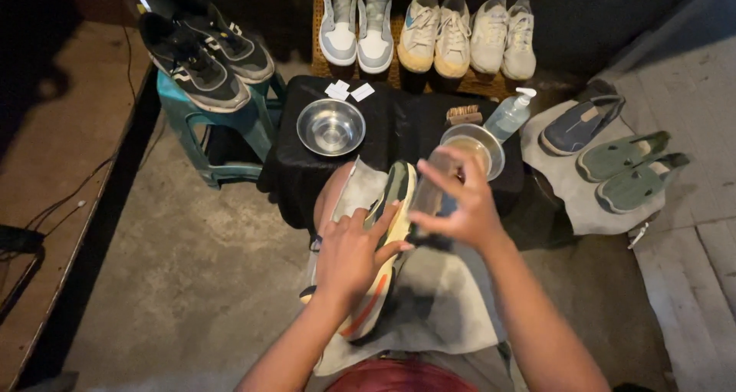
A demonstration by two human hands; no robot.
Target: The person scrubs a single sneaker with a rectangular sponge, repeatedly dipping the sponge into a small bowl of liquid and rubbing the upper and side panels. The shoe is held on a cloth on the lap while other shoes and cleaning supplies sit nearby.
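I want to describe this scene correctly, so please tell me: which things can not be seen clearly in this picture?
All in the head view:
- Brush in the right hand: blurred by motion and covered by the fingers; its shape is unclear.
- Sneaker on the lap: the left hand hides its middle.
- Far bowl: partly behind the right hand; contents unclear.
- High-top pair: tops cut off by the upper edge.
- Top left corner: too dark to read.

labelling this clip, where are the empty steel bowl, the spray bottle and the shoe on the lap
steel bowl (330,126), head view, on its inner bottom
spray bottle (509,116), head view, on its clear body
shoe (398,189), head view, on its sole edge near the toe
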